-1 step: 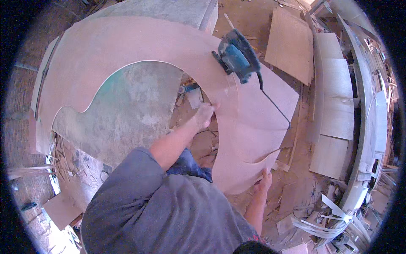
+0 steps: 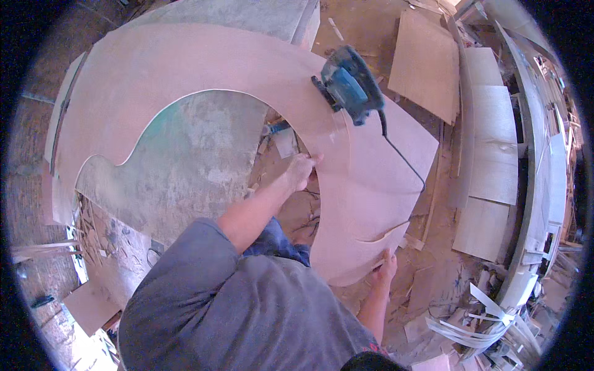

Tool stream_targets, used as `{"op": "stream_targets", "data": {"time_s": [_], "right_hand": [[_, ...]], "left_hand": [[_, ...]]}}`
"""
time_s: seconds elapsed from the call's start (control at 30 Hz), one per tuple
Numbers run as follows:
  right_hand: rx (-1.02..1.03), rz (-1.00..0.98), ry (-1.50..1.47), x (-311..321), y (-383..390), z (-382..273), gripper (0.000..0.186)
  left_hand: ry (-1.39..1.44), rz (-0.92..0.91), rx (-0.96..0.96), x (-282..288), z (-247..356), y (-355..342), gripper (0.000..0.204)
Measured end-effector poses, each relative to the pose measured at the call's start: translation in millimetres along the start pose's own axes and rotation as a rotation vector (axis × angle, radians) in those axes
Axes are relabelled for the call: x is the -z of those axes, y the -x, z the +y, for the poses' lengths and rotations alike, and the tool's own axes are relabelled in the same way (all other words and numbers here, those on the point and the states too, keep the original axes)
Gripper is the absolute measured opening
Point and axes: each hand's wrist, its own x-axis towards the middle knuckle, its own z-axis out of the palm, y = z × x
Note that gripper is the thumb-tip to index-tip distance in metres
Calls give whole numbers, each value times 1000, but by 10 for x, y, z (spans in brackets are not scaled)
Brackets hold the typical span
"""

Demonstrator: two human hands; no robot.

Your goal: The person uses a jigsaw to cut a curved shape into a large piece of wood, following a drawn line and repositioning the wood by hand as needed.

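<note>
Holding a thin, curved pinkish wooden sheet (image 2: 359, 204), sweeping far left, by its inner edge in the left hand (image 2: 301, 169) and near right edge in the right hand (image 2: 386, 266).

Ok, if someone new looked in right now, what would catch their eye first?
Probably the big pinkish curved panel, arching from the left side round to the lower right over a stained grey surface. Next, the blue-and-black power tool on its upper right part, and the person's left grip on its inner edge and right grip at its lower right edge.
</note>
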Motion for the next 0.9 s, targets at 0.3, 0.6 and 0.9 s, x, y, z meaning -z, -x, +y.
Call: {"op": "stream_targets", "data": {"time_s": [0.3,0.6,0.9], "right_hand": [[-194,65,-34,360,492,-1,31],[-231,-228,1955,761,-56,-1327,49],[1107,-433,1140,-3926,32,-2627,45]], "left_hand": [[-267,-12,211,-132,287,578,27],[264,4,356,-67,726,-205,38],[177,132,224,156,525,-285,49]]}}
